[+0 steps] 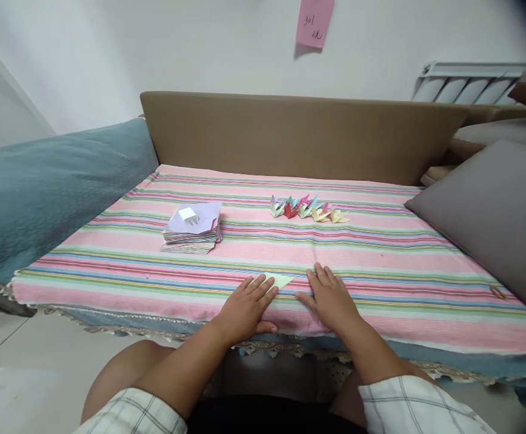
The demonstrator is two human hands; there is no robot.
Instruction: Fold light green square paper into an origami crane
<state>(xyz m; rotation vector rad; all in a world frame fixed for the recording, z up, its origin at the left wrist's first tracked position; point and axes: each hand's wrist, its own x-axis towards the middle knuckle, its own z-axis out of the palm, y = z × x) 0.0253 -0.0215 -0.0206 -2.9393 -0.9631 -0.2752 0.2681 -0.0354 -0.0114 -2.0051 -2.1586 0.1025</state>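
Note:
A pale green folded paper triangle (280, 281) lies flat on the striped cloth (244, 259) in front of me. My left hand (247, 308) rests on its left part, fingers stretched out and covering some of the paper. Just to the right of the triangle, my right hand (331, 296) lies flat on the cloth with its fingers extended and holds nothing. Farther back, several folded paper cranes (305, 208) in white, red, pink, blue and yellow stand close together in a cluster.
Left of the cranes sits a stack of square papers (191, 235), topped by a small white plug adapter (188, 215). A grey cushion (493, 211) leans at the right. A brown backrest (299, 138) and a blue-covered armrest (64, 187) border the seat.

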